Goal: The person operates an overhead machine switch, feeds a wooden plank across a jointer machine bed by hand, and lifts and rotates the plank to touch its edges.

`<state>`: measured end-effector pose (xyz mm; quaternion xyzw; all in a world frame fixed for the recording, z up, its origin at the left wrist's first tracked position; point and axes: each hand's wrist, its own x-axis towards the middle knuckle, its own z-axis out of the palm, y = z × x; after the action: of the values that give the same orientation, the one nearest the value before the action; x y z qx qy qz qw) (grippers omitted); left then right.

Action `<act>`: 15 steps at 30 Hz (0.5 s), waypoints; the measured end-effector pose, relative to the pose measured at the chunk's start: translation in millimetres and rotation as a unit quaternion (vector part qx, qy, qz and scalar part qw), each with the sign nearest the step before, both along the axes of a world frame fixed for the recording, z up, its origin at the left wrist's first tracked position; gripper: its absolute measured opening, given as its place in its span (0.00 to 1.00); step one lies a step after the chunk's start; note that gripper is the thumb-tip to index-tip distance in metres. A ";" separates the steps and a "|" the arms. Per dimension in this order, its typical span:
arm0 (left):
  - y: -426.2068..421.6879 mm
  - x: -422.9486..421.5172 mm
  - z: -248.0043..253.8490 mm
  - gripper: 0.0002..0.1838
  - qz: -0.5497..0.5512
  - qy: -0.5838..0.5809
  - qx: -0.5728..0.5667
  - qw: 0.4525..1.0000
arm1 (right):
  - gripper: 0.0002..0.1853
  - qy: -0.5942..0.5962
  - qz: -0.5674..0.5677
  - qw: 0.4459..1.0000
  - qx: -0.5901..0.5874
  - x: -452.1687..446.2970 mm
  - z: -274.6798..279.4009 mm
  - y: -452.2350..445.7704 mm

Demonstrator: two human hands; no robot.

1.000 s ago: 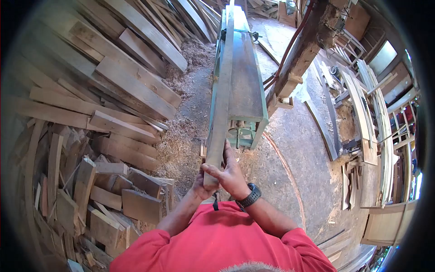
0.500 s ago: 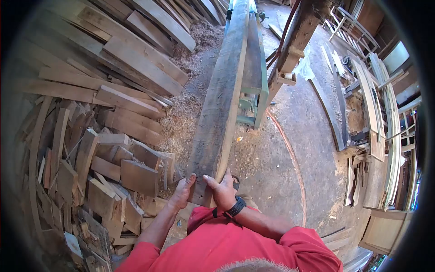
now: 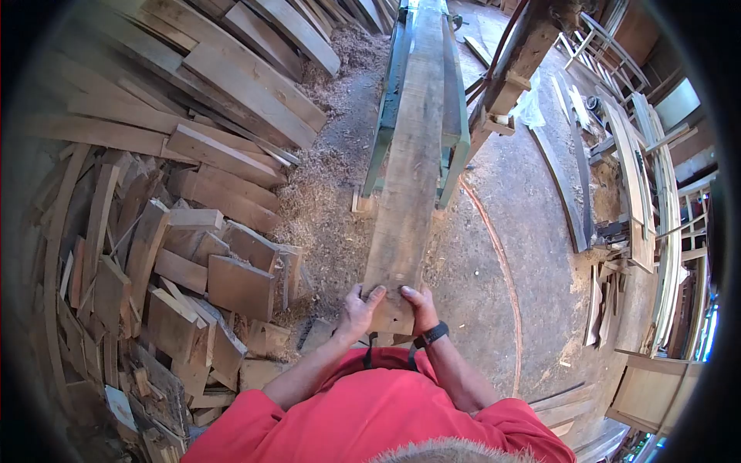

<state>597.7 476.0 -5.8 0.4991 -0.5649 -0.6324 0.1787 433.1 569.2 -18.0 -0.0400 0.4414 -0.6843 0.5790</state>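
A long, wide wooden plank (image 3: 409, 185) stretches away from my body, its far part lying along a green machine bed (image 3: 455, 127). At the near end, my left hand (image 3: 358, 310) grips the left edge with the thumb on top. My right hand (image 3: 421, 307) holds the right edge the same way, thumb on the upper face, with a black watch (image 3: 432, 333) at its wrist. The fingers of both hands are hidden under the board. The plank's near end is close to my waist.
Stacked boards (image 3: 247, 92) and a heap of offcuts (image 3: 239, 285) fill the left side. A wooden post (image 3: 502, 92) rises right of the machine. Long planks (image 3: 629, 185) lie at the right. Wood shavings (image 3: 332, 177) cover the floor, and a reddish line (image 3: 498, 258) crosses it.
The plank's near end has swung right and it now lies flatter, in line with the green machine. Both hands have moved right with it, still holding its edges.
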 end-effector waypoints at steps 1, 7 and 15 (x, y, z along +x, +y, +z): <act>1.8 1.3 -2.4 0.36 -0.008 -0.011 -0.022 1.000 | 0.37 -0.010 0.004 1.000 0.011 1.8 2.5 0.3; -3.6 4.1 -13.6 0.43 -0.038 -0.043 -0.035 0.998 | 0.36 0.016 -0.006 1.000 0.021 6.8 15.6 -3.0; -17.6 10.0 -4.0 0.50 -0.139 -0.108 -0.015 0.984 | 0.25 0.037 -0.048 0.994 0.093 28.3 21.4 11.5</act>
<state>607.8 458.4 -9.9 0.4783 -0.6544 -0.5846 0.0345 461.4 580.7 3.4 0.0098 0.5256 -0.6654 0.5299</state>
